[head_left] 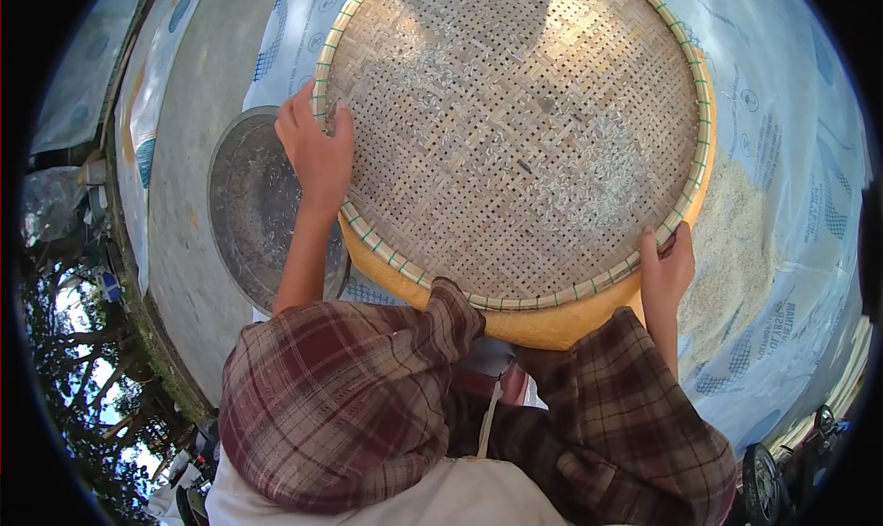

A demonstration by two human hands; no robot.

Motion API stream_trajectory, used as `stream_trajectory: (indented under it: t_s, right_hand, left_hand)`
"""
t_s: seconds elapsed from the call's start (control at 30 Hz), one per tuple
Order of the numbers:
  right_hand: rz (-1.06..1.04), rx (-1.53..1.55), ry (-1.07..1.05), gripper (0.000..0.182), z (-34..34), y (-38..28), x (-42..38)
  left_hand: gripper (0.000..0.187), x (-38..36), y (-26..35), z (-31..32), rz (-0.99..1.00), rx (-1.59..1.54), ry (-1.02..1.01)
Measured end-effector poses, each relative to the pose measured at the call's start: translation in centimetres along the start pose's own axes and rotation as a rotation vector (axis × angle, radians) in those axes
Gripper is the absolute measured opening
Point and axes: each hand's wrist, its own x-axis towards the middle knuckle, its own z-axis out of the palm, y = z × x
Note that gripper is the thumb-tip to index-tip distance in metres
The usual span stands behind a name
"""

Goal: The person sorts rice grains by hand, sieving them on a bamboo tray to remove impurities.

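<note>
A round woven bamboo winnowing tray (pixel 441 218) with a green-stitched rim lies before me. Scattered rice grains (pixel 598 172) rest on it, thickest at the lower right, along with a small dark bit near the middle. My left hand (pixel 317 144) grips the rim at the left, thumb on top and fingers around the outside. At the lower right my right hand (pixel 667 273) holds the same rim, its thumb on the edge. Under the tray shows something yellow (pixel 533 328), its kind partly hidden.
A grey metal basin (pixel 241 172) with a few grains sits left of the tray. Spilled grain (pixel 731 241) covers part of the printed plastic sheet (pixel 814 213) on the right. Concrete ground (pixel 189 204) runs along the left, with trees beyond. Wheels (pixel 762 485) appear at lower right.
</note>
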Motion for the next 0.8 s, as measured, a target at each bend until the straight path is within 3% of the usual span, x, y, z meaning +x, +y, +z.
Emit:
stream_trajectory:
  t_s: [0.03,0.1,0.23,0.4,0.5,0.63,0.7,0.73,0.8]
  right_hand:
    - [0.002,-0.003,0.000,0.029,-0.1,-0.1,0.0]
    - [0.012,-0.011,0.002,0.029,0.0,-0.3,0.0]
    - [0.012,-0.027,0.006,0.029,0.0,-0.1,0.0]
    - [0.003,-0.051,-0.030,0.029,-0.3,-0.3,0.0]
    - [0.008,0.022,-0.037,0.027,-0.3,0.2,-0.2]
    - [0.012,0.009,0.037,0.030,-1.2,-1.5,-0.5]
    - [-0.277,-0.102,0.221,0.039,-1.6,-1.6,0.4]
    - [-0.273,-0.105,0.220,0.039,-1.7,-1.9,0.8]
    - [-0.538,-0.137,0.240,0.041,-1.7,-2.8,1.7]
  left_hand:
    - [0.019,0.4,1.0,0.2,-0.001,-0.002,-0.003]
    - [0.016,0.9,2.8,0.8,0.092,-0.268,-0.255]
    - [0.011,-0.5,7.9,2.6,0.376,-0.583,-0.565]
    - [0.014,-2.8,12.2,4.1,0.626,-0.720,-0.681]
    - [0.014,-3.3,13.0,4.7,0.711,-0.708,-0.629]
    - [0.013,-3.1,13.1,4.8,0.714,-0.696,-0.671]
    - [0.012,-3.2,13.1,5.0,0.710,-0.719,-0.655]
    - [0.012,-3.2,13.1,5.1,0.709,-0.723,-0.659]
    - [0.011,-3.2,13.0,5.1,0.688,-0.750,-0.674]
